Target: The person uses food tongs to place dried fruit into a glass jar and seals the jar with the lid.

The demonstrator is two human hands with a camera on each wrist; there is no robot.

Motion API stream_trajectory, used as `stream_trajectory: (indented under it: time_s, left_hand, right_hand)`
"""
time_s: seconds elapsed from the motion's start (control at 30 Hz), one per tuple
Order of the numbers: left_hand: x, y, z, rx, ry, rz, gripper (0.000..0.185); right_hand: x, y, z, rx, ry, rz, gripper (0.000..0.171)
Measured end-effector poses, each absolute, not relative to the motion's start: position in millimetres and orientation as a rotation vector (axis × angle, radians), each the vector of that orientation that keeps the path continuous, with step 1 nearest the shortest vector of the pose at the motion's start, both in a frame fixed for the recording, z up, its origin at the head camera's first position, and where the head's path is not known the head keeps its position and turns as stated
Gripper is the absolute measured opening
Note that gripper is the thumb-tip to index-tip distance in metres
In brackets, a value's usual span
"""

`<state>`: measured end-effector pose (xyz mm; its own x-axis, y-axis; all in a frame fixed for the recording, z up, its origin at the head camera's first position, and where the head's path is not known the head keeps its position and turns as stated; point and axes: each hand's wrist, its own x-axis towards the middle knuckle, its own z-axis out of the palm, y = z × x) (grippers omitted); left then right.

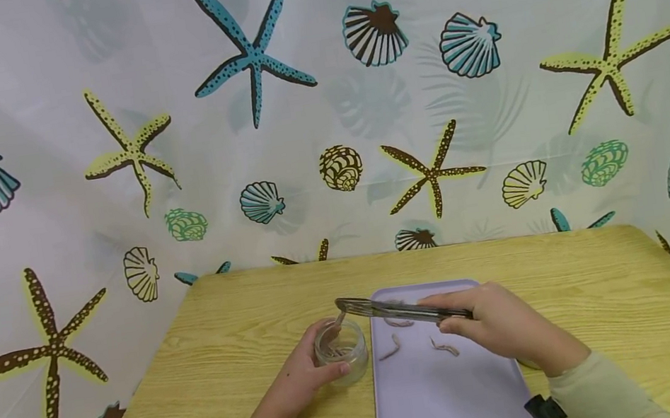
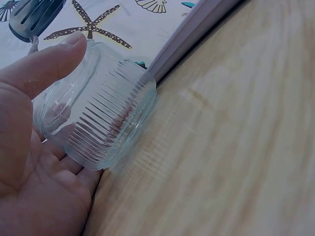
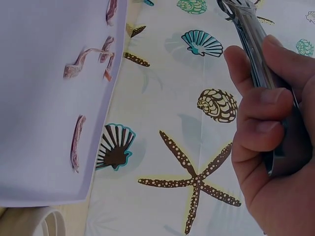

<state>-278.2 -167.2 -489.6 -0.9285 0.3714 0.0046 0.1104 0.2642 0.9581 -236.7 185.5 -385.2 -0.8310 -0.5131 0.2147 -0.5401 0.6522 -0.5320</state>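
My left hand (image 1: 304, 372) grips a clear glass jar (image 1: 356, 357) at its side, thumb in front and fingers behind. In the left wrist view the ribbed jar (image 2: 106, 110) is tilted, with brownish pieces showing through the glass. My right hand (image 1: 498, 318) holds metal tongs (image 1: 394, 309) by the handles, their head above the jar mouth. From the tongs' tip a thin brownish strip (image 1: 340, 319) hangs down into the jar opening. Several similar pinkish-brown strips (image 1: 446, 346) lie on the lilac tray (image 1: 446, 407) right of the jar.
The tray lies on a wood-grain table (image 1: 248, 321), its left rim close beside the jar. A cream round object (image 3: 49, 223) stands by the tray edge, mostly hidden by my right wrist in the head view. A shell-and-starfish patterned curtain (image 1: 302, 156) surrounds the table's back and sides.
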Motion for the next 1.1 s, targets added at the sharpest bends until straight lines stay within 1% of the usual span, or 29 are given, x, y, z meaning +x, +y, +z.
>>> stream_trajectory:
  time_s: [0.33,0.6,1.1]
  left_hand:
    - [-277.5,-167.0,-489.9,0.449,2.289,1.736,0.088]
    - [-277.9,-166.9,-490.1,0.435,2.307,1.726,0.088]
    - [-278.1,-167.0,-489.4,0.469,2.337,1.709,0.085]
  right_hand:
    - [-237.6,184.9,-388.1,0.908,-2.839,0.938,0.046]
    - [-240.7,190.9,-392.4,0.894,-2.861,0.871,0.047]
    - [-260.9,207.9,-415.2,0.705,-2.939,0.834,0.051]
